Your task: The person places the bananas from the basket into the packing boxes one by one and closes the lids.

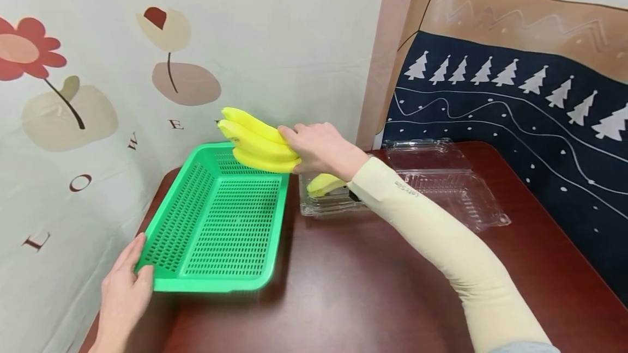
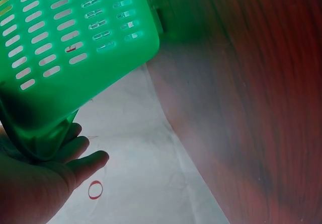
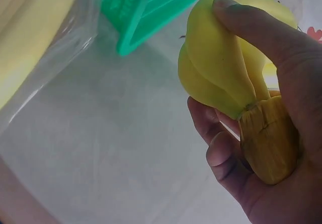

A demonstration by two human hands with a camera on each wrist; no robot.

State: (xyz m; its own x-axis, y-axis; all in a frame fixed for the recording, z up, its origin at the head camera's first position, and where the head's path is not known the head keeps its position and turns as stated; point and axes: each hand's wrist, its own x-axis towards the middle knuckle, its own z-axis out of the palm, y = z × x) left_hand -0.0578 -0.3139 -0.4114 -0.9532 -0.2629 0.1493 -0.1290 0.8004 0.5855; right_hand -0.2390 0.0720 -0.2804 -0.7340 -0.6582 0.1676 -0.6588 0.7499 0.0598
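My right hand [image 1: 319,148] grips a bunch of yellow bananas [image 1: 260,143] by its stem end, above the far right corner of a green plastic basket [image 1: 281,227]. In the right wrist view, the brown stem [image 3: 269,141] lies in the palm, with the thumb along one banana. My left hand [image 1: 126,282] holds the basket's near left corner, the thumb on the rim and the fingers outside. Seen from the left wrist, the basket's perforated wall [image 2: 60,48] stands over that hand, and its near end appears raised off the table. Nothing lies inside the basket.
Right of the basket, a clear plastic box [image 1: 333,210] holds another yellow banana [image 1: 324,184], partly hidden by my right arm. An open clear clamshell container [image 1: 456,195] lies farther right. The dark red table [image 1: 343,287] meets printed wall hangings [image 1: 294,42] behind.
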